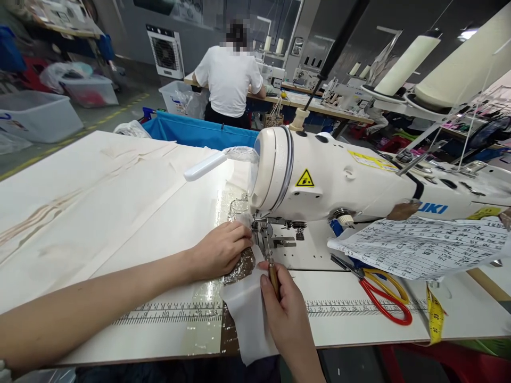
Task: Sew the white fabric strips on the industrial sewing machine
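A wooden-handled awl (273, 279) is in my right hand (289, 319), its thin metal shaft pointing up toward the needle area of the white sewing machine (319, 175). Beside the presser foot, my left hand (223, 247) has its fingers curled down and pressed together on white fabric (251, 324). That fabric passes between my hands and hangs over the table's front edge. Under my left fingers lies a shiny brown, tape-covered patch (242, 266) of the machine bed. The fingertips and the stitching point are partly hidden.
Red-and-yellow-handled scissors (385, 298), a yellow tape measure (435, 316) and a handwritten paper sheet (427, 247) lie to the right. Large pale fabric pieces (80, 202) cover the left table. Behind it stands a blue cloth bin (199, 130). A person in white (229, 80) sits further back.
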A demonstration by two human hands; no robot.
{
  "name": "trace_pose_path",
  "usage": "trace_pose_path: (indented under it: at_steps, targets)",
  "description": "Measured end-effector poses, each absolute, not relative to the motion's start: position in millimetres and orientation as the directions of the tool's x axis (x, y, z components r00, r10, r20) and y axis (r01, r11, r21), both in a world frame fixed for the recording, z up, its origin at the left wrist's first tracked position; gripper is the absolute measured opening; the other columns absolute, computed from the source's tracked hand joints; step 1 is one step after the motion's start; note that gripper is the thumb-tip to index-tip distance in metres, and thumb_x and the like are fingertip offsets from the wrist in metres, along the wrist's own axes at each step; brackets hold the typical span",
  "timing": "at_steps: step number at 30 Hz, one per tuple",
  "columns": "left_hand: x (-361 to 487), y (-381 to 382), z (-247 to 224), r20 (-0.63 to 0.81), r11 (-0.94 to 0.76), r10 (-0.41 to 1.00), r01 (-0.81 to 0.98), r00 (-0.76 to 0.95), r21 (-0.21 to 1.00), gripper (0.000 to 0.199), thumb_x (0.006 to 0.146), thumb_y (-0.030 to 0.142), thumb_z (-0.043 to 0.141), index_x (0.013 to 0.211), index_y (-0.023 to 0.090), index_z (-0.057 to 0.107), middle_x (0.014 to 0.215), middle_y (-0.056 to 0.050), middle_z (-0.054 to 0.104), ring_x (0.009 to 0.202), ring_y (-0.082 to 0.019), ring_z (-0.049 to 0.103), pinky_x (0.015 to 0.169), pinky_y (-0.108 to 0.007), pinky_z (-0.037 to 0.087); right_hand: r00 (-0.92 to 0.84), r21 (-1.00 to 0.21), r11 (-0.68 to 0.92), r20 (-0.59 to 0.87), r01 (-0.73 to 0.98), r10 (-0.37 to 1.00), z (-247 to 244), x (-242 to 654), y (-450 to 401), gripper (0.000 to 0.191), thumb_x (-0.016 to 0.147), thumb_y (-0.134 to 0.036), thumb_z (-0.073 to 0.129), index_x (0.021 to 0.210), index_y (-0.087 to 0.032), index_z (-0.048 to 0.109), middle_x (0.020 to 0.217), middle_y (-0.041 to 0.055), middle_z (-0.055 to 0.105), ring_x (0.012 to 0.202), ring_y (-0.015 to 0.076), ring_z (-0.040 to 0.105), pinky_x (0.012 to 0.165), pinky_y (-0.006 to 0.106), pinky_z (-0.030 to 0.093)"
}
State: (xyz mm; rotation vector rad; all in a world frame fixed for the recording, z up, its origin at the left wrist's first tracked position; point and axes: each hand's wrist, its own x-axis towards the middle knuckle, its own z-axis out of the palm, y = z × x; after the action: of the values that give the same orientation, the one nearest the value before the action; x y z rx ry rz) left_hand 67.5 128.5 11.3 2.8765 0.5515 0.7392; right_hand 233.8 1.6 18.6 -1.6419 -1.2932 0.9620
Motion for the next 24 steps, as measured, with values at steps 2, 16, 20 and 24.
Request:
trace_pose_path:
  at_steps: [2,16,20,24]
  targets:
    - [68,129,10,0.407,-0.922,0.387,0.341,0.828,0.183,0.03,0.089,0.007,0.041,0.111,0.01,0.061,0.111,-0.013,0.061,0.103,-0.024,0.057,0.088,-0.041,0.053,0.177,-0.921,-0.127,-0.065,0.368,0.982,16,235,4,0.036,0.094,-0.049,0.045,0.108,-0.02,0.061,0.108,0.0099,0.069,0.107,0.0252,0.064,0.083,0.03,0.052]
    - [76,130,8,0.352,-0.871,0.491,0.456,0.797,0.183,0.03,0.093,0.015,0.042,0.109,0.005,0.065,0.108,-0.017,0.061,0.101,-0.026,0.055,0.085,-0.042,0.051,0.25,-0.868,-0.163,-0.046,0.47,0.967,17,225,2,0.043,0.093,-0.057,0.043,0.113,-0.023,0.062,0.118,0.0087,0.071,0.112,0.0255,0.064,0.086,0.029,0.049]
    - [83,129,13,0.296,-0.84,0.543,0.509,0.786,0.191,0.023,0.088,0.021,0.053,0.097,0.006,0.068,0.104,-0.016,0.061,0.097,-0.026,0.056,0.08,-0.04,0.051,0.279,-0.788,-0.114,0.076,0.605,0.957,27,213,1,0.038,0.095,-0.053,0.041,0.111,-0.026,0.062,0.112,0.0067,0.074,0.101,0.0251,0.068,0.079,0.028,0.049]
    - [92,131,18,0.25,-0.843,0.535,0.528,0.807,0.098,0.03,0.089,0.036,0.061,0.086,0.007,0.066,0.091,-0.017,0.061,0.086,-0.028,0.055,0.064,-0.038,0.048,0.256,-0.747,-0.033,0.186,0.664,0.949,35,195,-1,0.04,0.097,-0.052,0.04,0.109,-0.025,0.066,0.097,0.009,0.075,0.085,0.0251,0.072,0.063,0.027,0.051]
